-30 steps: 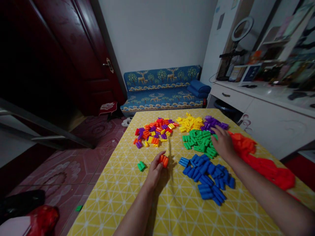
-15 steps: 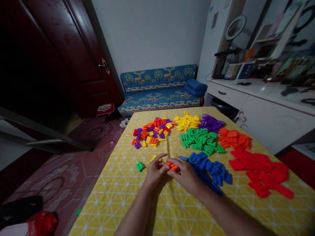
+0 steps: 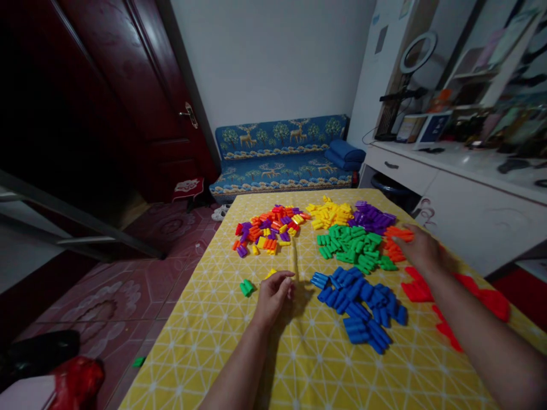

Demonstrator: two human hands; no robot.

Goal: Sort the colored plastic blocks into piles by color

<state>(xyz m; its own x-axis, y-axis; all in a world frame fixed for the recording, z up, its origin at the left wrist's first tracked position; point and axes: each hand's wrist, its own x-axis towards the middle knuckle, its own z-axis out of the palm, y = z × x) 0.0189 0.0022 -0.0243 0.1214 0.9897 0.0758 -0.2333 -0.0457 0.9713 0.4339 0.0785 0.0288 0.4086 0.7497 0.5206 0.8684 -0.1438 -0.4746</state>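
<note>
My right hand [image 3: 416, 247] is over the orange building blocks [image 3: 393, 253] at the right, its fingers closed on an orange block [image 3: 398, 233] at the pile's edge. Part of that pile is hidden under the hand. Near the middle of the table, my left hand [image 3: 273, 296] has its fingers curled in with thumb and fingertips together; whether anything is inside is hidden. Just beyond it a yellow block [image 3: 270, 273] peeks out, and a green block [image 3: 247, 287] lies to its left. Blue blocks [image 3: 359, 302] are heaped between my hands.
A mixed heap of blocks [image 3: 273, 225] lies at the far left of the yellow cloth [image 3: 205, 341]. Yellow [image 3: 329, 213], purple [image 3: 371, 217] and green [image 3: 352, 246] piles stand further right. Red blocks [image 3: 416, 289] lie partly under my right forearm. A sofa [image 3: 282, 154] is behind the table.
My right hand has left my left hand and moved right and away to the orange pile, taking the orange block. My left hand stays near the middle. The blue pile is now uncovered.
</note>
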